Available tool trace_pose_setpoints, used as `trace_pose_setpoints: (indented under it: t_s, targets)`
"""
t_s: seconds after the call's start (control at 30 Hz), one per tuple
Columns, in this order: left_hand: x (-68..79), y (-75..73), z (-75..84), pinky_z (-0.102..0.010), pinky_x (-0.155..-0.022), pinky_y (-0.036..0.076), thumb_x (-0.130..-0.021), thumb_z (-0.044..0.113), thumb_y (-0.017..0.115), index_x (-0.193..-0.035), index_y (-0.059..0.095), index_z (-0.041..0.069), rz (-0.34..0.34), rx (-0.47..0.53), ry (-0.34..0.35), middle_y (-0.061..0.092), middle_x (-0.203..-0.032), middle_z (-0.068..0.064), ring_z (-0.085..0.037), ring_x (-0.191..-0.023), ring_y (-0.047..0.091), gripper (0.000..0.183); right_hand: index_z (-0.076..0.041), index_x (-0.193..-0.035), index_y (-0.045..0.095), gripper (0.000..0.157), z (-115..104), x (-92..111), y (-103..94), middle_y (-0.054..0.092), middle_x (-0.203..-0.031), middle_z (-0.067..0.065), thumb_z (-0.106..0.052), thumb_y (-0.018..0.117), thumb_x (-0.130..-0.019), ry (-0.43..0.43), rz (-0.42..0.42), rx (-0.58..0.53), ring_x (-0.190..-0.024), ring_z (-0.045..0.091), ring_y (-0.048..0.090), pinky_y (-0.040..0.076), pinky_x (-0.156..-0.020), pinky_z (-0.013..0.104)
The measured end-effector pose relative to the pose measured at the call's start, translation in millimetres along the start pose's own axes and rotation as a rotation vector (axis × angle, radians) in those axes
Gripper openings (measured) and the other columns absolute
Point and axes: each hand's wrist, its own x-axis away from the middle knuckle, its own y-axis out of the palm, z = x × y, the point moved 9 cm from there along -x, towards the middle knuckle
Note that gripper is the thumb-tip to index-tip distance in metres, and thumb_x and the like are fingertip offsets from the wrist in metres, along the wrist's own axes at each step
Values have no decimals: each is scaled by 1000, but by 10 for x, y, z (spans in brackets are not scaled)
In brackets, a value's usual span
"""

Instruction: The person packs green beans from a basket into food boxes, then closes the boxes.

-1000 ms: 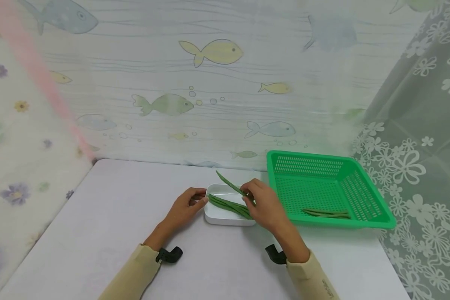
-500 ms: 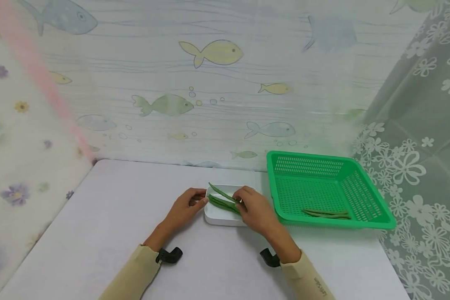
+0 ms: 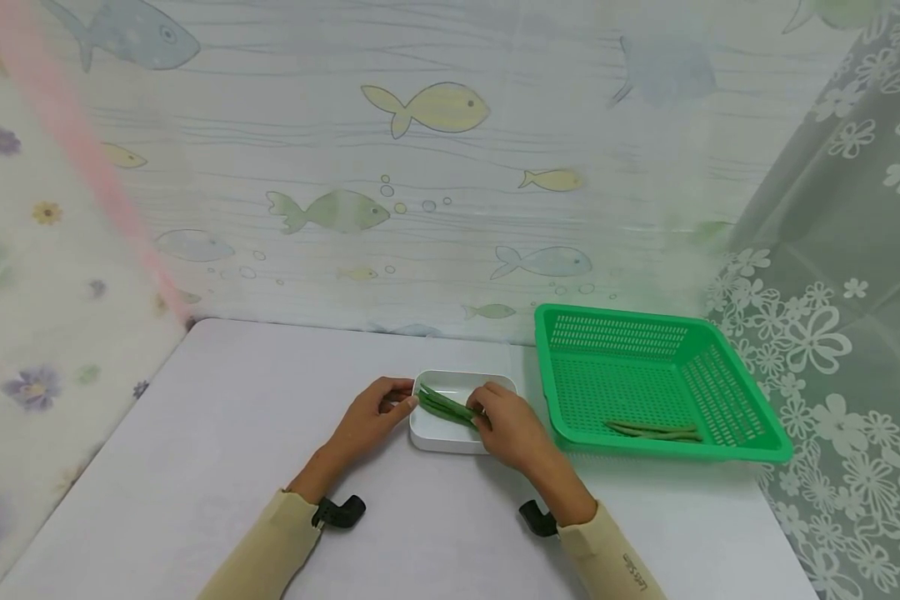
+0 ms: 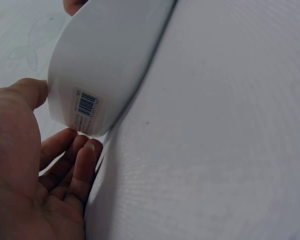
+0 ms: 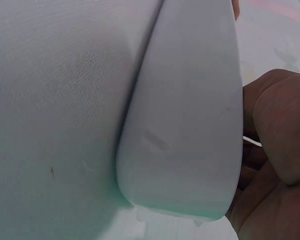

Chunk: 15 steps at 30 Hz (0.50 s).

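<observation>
Nearest, at 7 and 5 o'clock of the white tray (image 3: 450, 444), two beige sleeves (image 3: 266, 546) came in over a broad stretch of white worktop (image 3: 420, 542). The left hand (image 3: 370, 419) held the tray's 9 o'clock end, thumb at the rim and fingers curved against the end wall (a barcode sticker (image 4: 87, 106) showed there). Well apart from it, the worktop's left edge ran off toward 11 o'clock.

The right hand (image 3: 513, 427) reached over the 3 o'clock end, its fingers narrowed on the green beans (image 3: 442, 405); how many they pinched could not be told. These beans lay in the tray, tips toward 10 o'clock, near the left hand's thumb.

At 3 o'clock, past a narrow gap, sat the green basket (image 3: 675, 451), more beans (image 3: 652, 430) along its 6 o'clock side. Behind the tray, a thin strip of worktop ran to the far edge and the fish-print curtain (image 3: 450, 250).
</observation>
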Motion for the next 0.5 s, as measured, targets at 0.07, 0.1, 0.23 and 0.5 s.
trace_pose_setpoints:
  t_s: [0.07,0.1,0.23,0.5]
  targets:
    - [1,5,1,-35,-98,56,-106,36,68,-146,61,14,-1,-1,-1,68,-135,-3,-17,-118,66,46,-8,-102,72,23,9,4,3,67,-97,2,9,79,-87,5,0,-5,-86,17,68,60,-77,36]
    - [0,7,3,-34,-98,56,-106,36,68,-146,61,14,-1,-4,0,68,-135,-3,-17,-118,66,46,-8,-102,72,23,11,5,4,67,-97,2,9,79,-87,4,0,-8,-87,17,68,60,-77,36]
    - [5,1,22,-35,-97,56,-106,36,69,-146,61,13,1,0,2,68,-135,-3,-18,-118,66,46,-8,-101,73,23,20,6,15,67,-97,1,8,80,-87,9,-6,-7,-88,17,68,60,-79,36]
    - [8,4,31,-36,-99,56,-107,35,68,-146,60,11,-9,13,15,67,-137,-6,-19,-120,66,47,-8,-99,73,21,24,-3,26,67,-96,1,8,80,-87,19,-21,-3,-87,17,68,59,-78,35]
